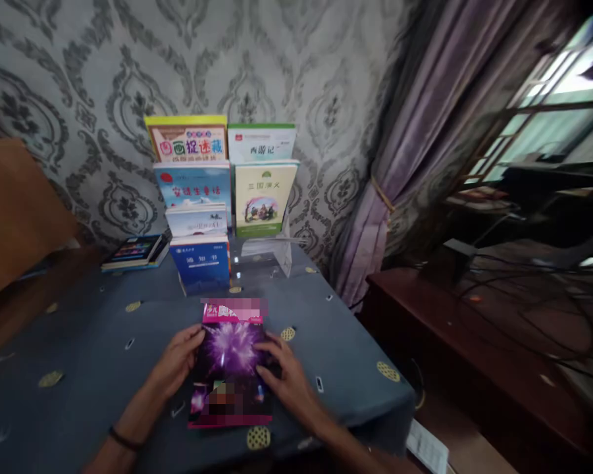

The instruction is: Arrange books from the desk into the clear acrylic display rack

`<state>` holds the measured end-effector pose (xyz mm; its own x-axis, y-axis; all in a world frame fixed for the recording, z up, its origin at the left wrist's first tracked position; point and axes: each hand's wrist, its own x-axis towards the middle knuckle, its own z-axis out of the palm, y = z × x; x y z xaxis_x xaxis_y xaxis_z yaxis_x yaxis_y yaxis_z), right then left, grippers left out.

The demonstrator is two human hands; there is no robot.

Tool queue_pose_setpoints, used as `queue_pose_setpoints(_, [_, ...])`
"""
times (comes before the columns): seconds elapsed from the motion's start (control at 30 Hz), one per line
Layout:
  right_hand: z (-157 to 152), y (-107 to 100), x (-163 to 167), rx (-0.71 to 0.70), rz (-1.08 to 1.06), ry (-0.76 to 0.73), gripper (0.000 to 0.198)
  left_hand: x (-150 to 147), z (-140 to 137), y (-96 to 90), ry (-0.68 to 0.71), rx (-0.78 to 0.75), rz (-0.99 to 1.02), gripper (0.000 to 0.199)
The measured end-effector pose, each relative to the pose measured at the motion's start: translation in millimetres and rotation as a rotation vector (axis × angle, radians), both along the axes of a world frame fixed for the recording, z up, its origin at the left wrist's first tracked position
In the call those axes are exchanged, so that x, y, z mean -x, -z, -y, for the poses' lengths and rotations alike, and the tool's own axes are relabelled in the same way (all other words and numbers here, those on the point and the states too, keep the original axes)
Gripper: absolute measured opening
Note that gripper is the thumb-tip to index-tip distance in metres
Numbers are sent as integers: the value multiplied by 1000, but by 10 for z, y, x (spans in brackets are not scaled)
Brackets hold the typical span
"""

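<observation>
A book (pixel 232 345) with a purple firework picture and pink bands on its cover is held upright in the middle, facing me. My left hand (pixel 180 355) grips its left edge, thumb along the side. At the right edge, my right hand (pixel 286 372) holds it too, with thumb and fingertips on the front cover. Parts of the cover are blurred out. Whether the lower edge touches the table cannot be made out. Just behind it, a blue booklet (pixel 202 263) stands at the front of a tiered rack.
The rack also carries a light-blue book (pixel 192 185), a cream book (pixel 264 197) and several others. A small stack of books (pixel 134 252) lies to its left. A patterned cloth covers the table (pixel 326 368). Right of it are a purple curtain (pixel 370 224) and a dark red cabinet (pixel 449 342) with cables.
</observation>
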<state>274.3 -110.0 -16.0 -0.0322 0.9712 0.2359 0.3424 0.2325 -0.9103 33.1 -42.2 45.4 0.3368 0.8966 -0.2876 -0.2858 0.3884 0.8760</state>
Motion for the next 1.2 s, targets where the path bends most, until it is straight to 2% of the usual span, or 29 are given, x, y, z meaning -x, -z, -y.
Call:
queue_pose_setpoints(0.1, [-166, -16, -62, 108, -259, 6, 27, -114, -99, -72, 26, -25, 15, 42])
queue_pose_setpoints(0.17, [-285, -60, -136, 172, -397, 0, 33, -221, -206, -113, 44, -22, 12, 42])
queue_pose_setpoints(0.27, [-463, -209, -293, 162, -482, 55, 36, -419, -421, -207, 57, -30, 11, 42])
queue_pose_setpoints(0.43, [-791, -608, -610, 4, -444, 122, 36, -780, -812, -488, 48, -140, 13, 32])
queue_pose_setpoints(0.6, [-1172, -954, -895, -72, -414, 87, 35, -1036, -1099, -781, -39, -244, -58, 30])
queue_pose_setpoints(0.8, [-1721, -1325, -1117, -111, -395, 68, 40, -1172, -1352, -1162, -95, -460, -206, 33])
queue_pose_setpoints(0.9, [-1978, -1522, -1174, -163, -356, 84, 41, -1229, -1467, -1352, -130, -518, -240, 32])
queue_pose_setpoints(1.03, [-2258, -1756, -1202, -212, -331, 57, 31, -1286, -1604, -1551, -190, -568, -221, 31])
queue_pose_setpoints(1.2, [-2520, -1898, -1185, -276, -325, 43, 22, -1297, -1757, -1708, -253, -769, -261, 22])
